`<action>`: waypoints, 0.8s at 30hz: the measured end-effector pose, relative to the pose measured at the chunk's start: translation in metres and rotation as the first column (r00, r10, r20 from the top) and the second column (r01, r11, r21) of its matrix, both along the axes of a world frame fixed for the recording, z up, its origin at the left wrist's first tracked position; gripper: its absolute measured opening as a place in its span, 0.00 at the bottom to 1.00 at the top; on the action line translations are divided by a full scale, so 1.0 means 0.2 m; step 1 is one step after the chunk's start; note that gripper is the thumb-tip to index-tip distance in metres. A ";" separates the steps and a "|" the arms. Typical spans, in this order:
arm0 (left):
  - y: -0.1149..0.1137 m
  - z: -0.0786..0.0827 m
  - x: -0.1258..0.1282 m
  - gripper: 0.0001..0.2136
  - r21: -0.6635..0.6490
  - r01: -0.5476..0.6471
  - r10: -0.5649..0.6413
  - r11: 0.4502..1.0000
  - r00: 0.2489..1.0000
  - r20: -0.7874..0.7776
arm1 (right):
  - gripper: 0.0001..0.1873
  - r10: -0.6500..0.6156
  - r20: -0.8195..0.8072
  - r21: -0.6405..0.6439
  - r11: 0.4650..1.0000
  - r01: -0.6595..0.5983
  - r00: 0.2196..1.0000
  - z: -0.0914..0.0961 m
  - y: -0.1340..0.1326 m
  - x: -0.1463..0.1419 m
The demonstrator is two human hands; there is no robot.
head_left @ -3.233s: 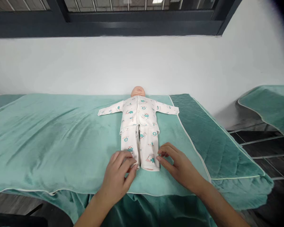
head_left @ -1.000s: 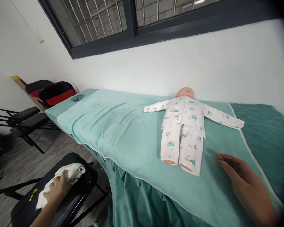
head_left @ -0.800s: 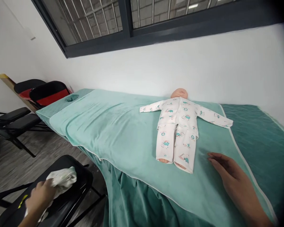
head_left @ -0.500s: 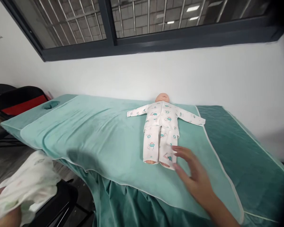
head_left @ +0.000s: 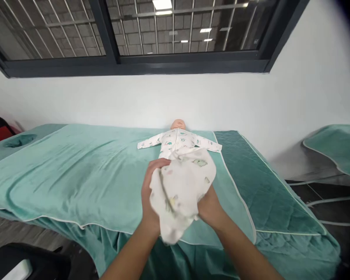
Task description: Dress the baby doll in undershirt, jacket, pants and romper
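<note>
A white printed cloth [head_left: 183, 186], bunched and partly folded, is held up between my two hands over the front of the bed. My left hand [head_left: 152, 190] grips its left side, thumb and fingers closed on the fabric. On the right, my right hand [head_left: 209, 206] is closed on the cloth, its fingers mostly hidden behind it. Whether the cloth is a garment I cannot tell. Beyond it a baby doll [head_left: 178, 124] lies on its back in a white printed top [head_left: 175, 138], sleeves spread; its legs are hidden by the cloth.
The doll lies on a bed with a light green sheet [head_left: 99, 167] and a darker green cover [head_left: 251, 175] at right. A black chair [head_left: 46, 260] with a white object [head_left: 19, 270] stands at lower left. Another green-covered surface [head_left: 338, 147] is at far right. A window frame [head_left: 163, 69] runs above.
The cloth has come from the lower left to in front of the doll. My right hand has left the doll's leg and taken hold of the cloth. The view has turned right.
</note>
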State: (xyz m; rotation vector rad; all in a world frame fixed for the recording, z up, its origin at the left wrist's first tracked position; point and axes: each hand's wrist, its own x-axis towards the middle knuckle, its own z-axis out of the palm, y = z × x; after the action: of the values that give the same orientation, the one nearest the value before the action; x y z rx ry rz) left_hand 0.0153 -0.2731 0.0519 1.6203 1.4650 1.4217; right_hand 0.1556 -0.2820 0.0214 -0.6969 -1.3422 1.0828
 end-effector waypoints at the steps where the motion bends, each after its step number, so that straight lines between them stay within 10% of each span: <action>1: -0.01 0.00 0.03 0.11 0.019 0.057 -0.058 0.998 0.996 0.071 | 0.36 -0.083 0.024 -0.005 0.997 0.083 0.996 0.00 0.01 0.04; 5: -0.04 -0.05 0.02 0.18 0.038 0.268 -0.268 0.963 0.924 0.272 | 0.23 -0.446 0.252 0.182 0.893 0.411 0.859 0.09 0.06 0.33; 9: -0.02 -0.15 -0.10 0.15 -0.178 0.177 -0.133 0.968 0.963 0.233 | 0.21 -0.735 0.417 0.402 0.677 0.616 0.535 0.10 0.15 0.72; 14: 0.14 -0.28 -0.20 0.10 -0.189 0.081 -0.054 0.979 0.988 0.144 | 0.25 -0.590 0.762 0.286 0.677 0.678 0.268 -0.24 0.24 0.98; 18: 0.39 -0.29 -0.19 0.10 -0.102 0.064 -0.062 0.993 0.998 0.030 | 0.34 -0.471 0.882 0.331 0.637 0.696 0.011 -0.38 0.23 0.86; 20: 0.56 -0.27 -0.15 0.11 0.003 0.077 -0.077 0.997 0.996 -0.043 | 0.34 -0.599 0.800 0.450 0.610 0.652 0.008 -0.31 0.25 0.70; 24: 0.99 -0.19 -0.06 0.13 0.190 0.163 -0.110 0.968 0.959 -0.262 | 0.24 -0.614 0.701 0.416 0.765 0.492 0.363 -0.10 0.48 0.36</action>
State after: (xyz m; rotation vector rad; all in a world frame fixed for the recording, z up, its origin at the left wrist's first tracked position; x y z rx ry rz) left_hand 0.0041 -0.0753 0.0149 2.0554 1.3374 1.3707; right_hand 0.2269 -0.1869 0.0011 -1.5459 -1.7087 0.0194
